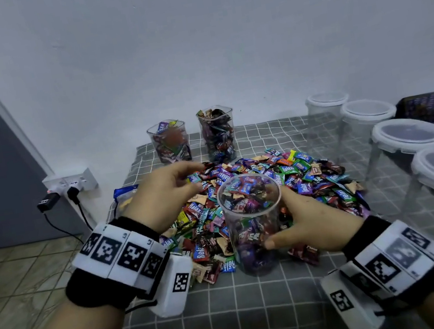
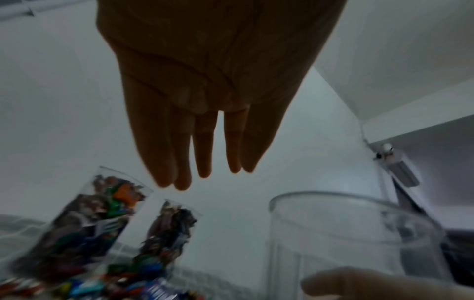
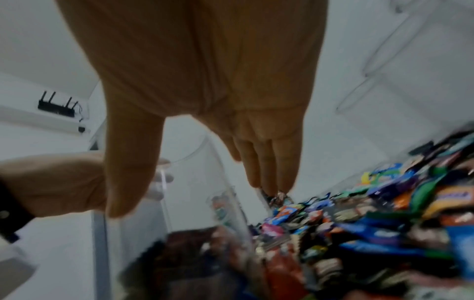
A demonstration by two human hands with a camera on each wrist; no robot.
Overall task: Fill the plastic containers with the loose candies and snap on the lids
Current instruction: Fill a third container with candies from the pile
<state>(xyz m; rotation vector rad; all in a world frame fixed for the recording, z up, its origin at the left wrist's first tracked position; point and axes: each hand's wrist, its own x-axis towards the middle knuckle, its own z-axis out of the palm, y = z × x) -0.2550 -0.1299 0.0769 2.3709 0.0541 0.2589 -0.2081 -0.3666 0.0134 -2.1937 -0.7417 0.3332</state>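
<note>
A clear round container (image 1: 250,216), partly filled with candies, stands at the near edge of the candy pile (image 1: 306,175). My right hand (image 1: 305,218) grips it from the right, thumb on the near wall and fingers behind it. The right wrist view shows the same clasp: the right hand (image 3: 205,101) around the container (image 3: 200,192), next to the pile (image 3: 372,223). My left hand (image 1: 174,188) hovers over the pile's left side, left of the container's rim. In its wrist view the left hand (image 2: 205,121) has straight fingers holding nothing, above the container (image 2: 333,233).
Two lidless containers full of candies (image 1: 170,142) (image 1: 218,135) stand at the back. Several empty lidded containers (image 1: 407,144) line the right side. Grey checked cloth (image 1: 233,305) covers the table. A blue-edged bag (image 1: 124,194) lies at the left edge, and a power strip (image 1: 69,183) is beyond it.
</note>
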